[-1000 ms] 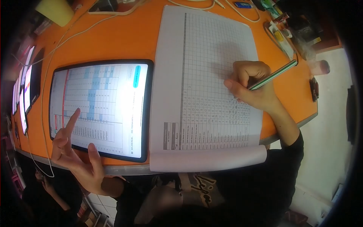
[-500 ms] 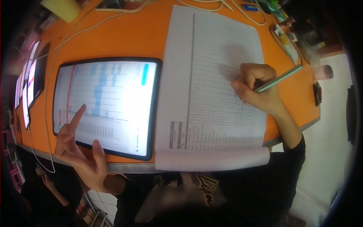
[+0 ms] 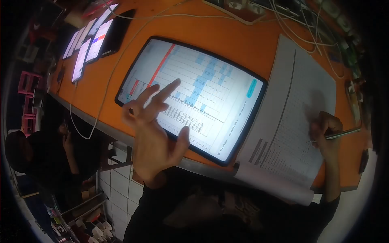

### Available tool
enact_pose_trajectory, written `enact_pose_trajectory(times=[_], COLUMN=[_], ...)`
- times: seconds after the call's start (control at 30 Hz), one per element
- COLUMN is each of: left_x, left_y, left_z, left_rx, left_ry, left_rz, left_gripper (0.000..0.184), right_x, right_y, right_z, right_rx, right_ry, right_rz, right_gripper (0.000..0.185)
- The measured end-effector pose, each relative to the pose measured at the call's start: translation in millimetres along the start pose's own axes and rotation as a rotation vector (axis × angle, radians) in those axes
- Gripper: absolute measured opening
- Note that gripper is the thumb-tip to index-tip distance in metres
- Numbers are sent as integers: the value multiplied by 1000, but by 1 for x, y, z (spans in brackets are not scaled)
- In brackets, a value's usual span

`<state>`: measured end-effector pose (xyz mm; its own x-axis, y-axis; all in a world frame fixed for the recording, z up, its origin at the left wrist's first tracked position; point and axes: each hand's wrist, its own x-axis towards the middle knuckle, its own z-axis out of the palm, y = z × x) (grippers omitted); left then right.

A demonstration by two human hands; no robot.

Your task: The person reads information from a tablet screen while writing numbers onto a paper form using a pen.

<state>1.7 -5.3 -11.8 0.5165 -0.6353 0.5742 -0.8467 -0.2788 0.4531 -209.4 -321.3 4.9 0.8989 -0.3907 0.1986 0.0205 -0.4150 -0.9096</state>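
A tablet (image 3: 233, 117) with a black frame lies on the orange table, its bright screen showing a spreadsheet with blue cells and a red line. Over its lower left part is my left hand (image 3: 152, 133), fingers spread and holding nothing; the index fingertip is at the screen, though contact cannot be told. To the right lies a stack of printed table sheets (image 3: 283, 105), the near edge rolled over the table's edge. My right hand (image 3: 329, 127) rests on the sheets, closed around a pen (image 3: 344, 133) that points out to the right.
Several lit phones (image 3: 95, 42) lie at the table's left. White cables (image 3: 107, 77) run across the orange table (image 3: 182, 28). At the lower left sits another person (image 3: 44, 162) in dark clothing. A black object (image 3: 364, 160) lies by the right edge.
The view has swung left, so tablet and sheets appear farther right and tilted. My left hand has its fingers spread more over the screen. My right hand still holds the pen on the sheets.
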Motion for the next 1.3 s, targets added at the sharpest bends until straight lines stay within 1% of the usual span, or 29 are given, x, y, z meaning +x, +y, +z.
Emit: enact_pose_trajectory(times=[0.07, 0.1, 0.17, 0.27, 0.43, 0.6, 0.67, 0.7, 0.77, 0.8, 0.87, 1.1, 1.2, 1.27, 1.3], left_x=[7, 8, 10, 11, 8, 3, 3, 3, 3, 2, 0, 0, -1, 2, 3], left_y=[5, 6, 7, 7, 11, 10, 15, 16, 17, 16, 14, 17, 15, 11, 10], left_z=[-1, -2, -4, -5, -8, -9, -9, -10, -11, -10, -9, -11, -12, -10, -10], left_rx=[135, 134, 194, 198, 266, 324, 341, 342, 347, 348, 341, 358, 353, 308, 308], left_ry=[-80, -78, -187, -201, -162, -110, -96, -96, -94, -95, -11, -15, -58, -25, -25], left_rz=[43, 42, 81, 88, 54, 41, -26, -26, -52, -53, -35, -63, -86, -3, -4], left_gripper=[52, 52, 51, 48, 46, 47, 44, 44, 47, 47, 38, 36, 38, 39, 39], right_x=[0, 0, 0, 0, 1, 1, 0, 0, 0, 1, 1, 0, 0, 1, 1], right_y=[-1, -2, -3, -3, -6, -5, -5, -4, -4, -6, -7, -2, -3, -4, -5], right_z=[-1, -1, -1, 0, 2, 2, 1, 1, 1, 2, 2, -1, 0, 1, 1], right_rx=[-9, 11, 30, 27, 64, 50, 49, 53, 57, 56, 52, 35, 37, 63, 49], right_ry=[-18, -5, 7, 16, 17, 16, 8, 14, 19, 20, 19, 7, 5, 11, 9], right_rz=[-13, 24, 59, 50, 77, 47, 47, 49, 51, 60, 68, 42, 41, 56, 47], right_gripper=[40, 39, 39, 39, 39, 38, 38, 38, 38, 38, 38, 38, 39, 39, 39])
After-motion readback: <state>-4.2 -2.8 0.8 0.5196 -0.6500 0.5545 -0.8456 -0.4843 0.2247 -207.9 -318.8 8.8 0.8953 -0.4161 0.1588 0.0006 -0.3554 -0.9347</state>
